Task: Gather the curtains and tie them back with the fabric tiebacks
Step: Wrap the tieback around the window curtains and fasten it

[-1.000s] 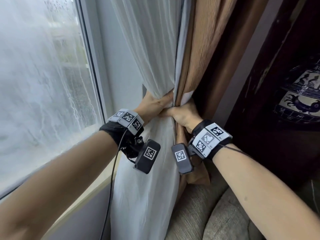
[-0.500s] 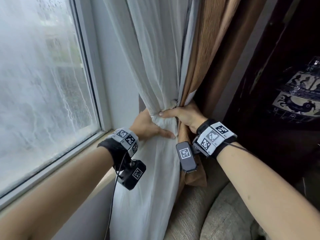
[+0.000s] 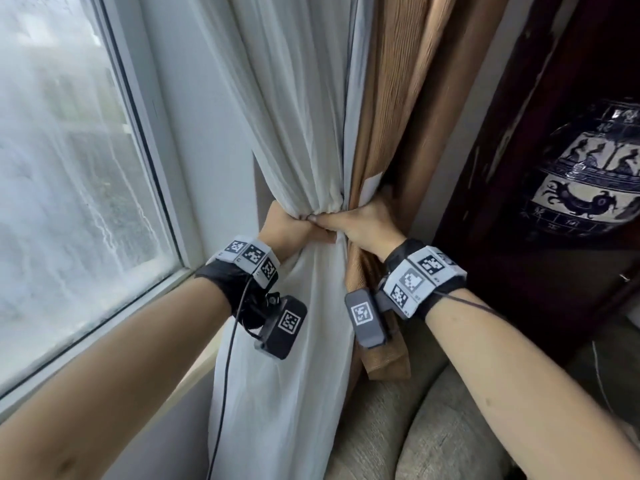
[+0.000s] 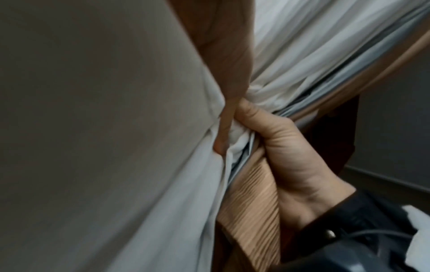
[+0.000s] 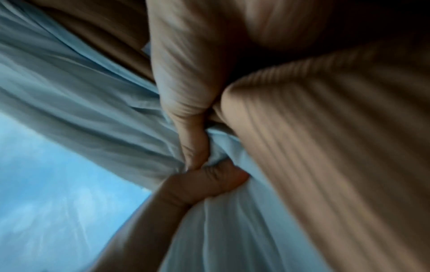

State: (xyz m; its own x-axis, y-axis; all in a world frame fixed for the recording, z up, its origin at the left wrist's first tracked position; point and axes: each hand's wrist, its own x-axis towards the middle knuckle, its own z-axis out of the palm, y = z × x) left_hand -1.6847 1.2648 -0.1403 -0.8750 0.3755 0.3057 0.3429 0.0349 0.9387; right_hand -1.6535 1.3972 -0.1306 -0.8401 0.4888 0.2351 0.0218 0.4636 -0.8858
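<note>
A white sheer curtain (image 3: 294,133) and a tan ribbed curtain (image 3: 391,98) hang side by side and are pinched into one bundle at mid height. My left hand (image 3: 284,226) grips the bundle from the window side, fingers wrapped behind the white cloth. My right hand (image 3: 363,225) grips it from the tan side, and the two thumbs meet at the front. In the left wrist view the right hand (image 4: 291,147) squeezes the folds. A tan ribbed strip (image 3: 384,355) hangs below my right hand; whether it is the tieback I cannot tell.
A rain-streaked window (image 3: 69,168) and its sill (image 3: 138,323) lie to the left. A dark wooden cabinet (image 3: 519,237) with a blue-and-white vase (image 3: 588,174) stands at the right. Grey cushions (image 3: 433,427) sit below the curtains.
Half a second ago my left hand lay lower on the white curtain with its thumb spread. It has risen and closed on the bundle against the right hand, which kept its grip.
</note>
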